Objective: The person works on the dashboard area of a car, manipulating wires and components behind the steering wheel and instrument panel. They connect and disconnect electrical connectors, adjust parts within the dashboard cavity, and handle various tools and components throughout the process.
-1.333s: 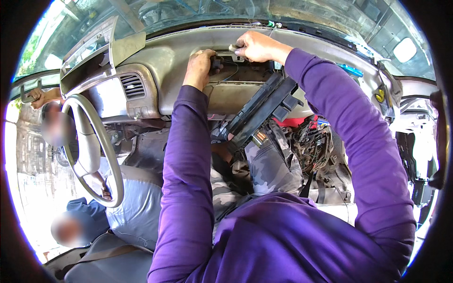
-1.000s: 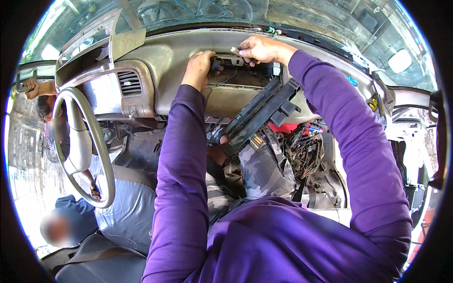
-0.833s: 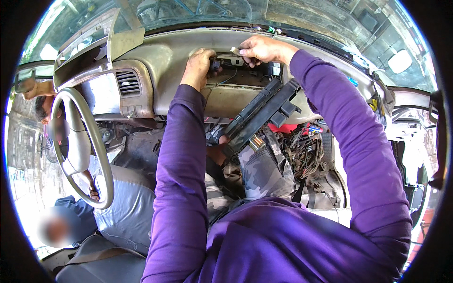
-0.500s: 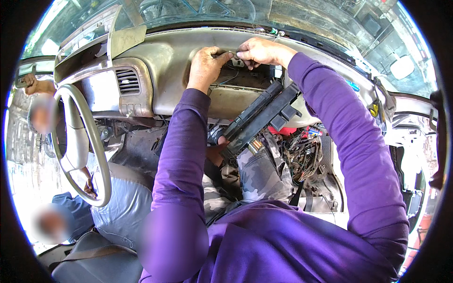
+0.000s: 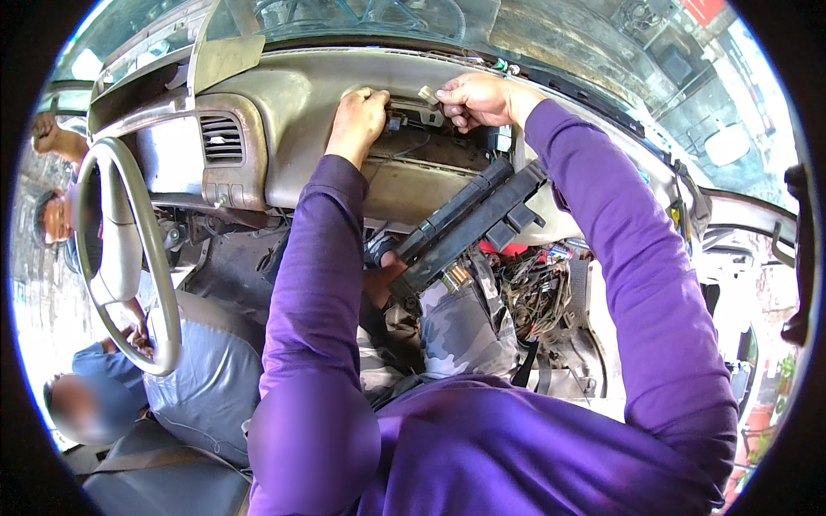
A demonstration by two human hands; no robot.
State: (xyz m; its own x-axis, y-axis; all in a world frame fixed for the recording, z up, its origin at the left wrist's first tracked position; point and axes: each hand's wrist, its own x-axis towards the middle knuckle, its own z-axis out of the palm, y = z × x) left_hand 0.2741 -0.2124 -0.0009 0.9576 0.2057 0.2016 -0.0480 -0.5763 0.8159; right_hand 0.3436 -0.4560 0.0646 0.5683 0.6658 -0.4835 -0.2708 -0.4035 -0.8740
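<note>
The dashboard (image 5: 303,116) spreads widest before me, with the steering wheel (image 5: 170,292) off to my left. A long black plastic housing (image 5: 469,219) slants across the dashboard's front, its upper end near my right sleeve (image 5: 594,189). Above its upper end is the opening (image 5: 426,153); a tangle of wires (image 5: 532,299) lies lower right. My left hand (image 5: 357,125) curls at the opening's left end; its far side is hidden, so I cannot tell whether it grips anything. My right hand (image 5: 478,100) pinches a small pale piece (image 5: 427,95) by the opening's upper edge.
</note>
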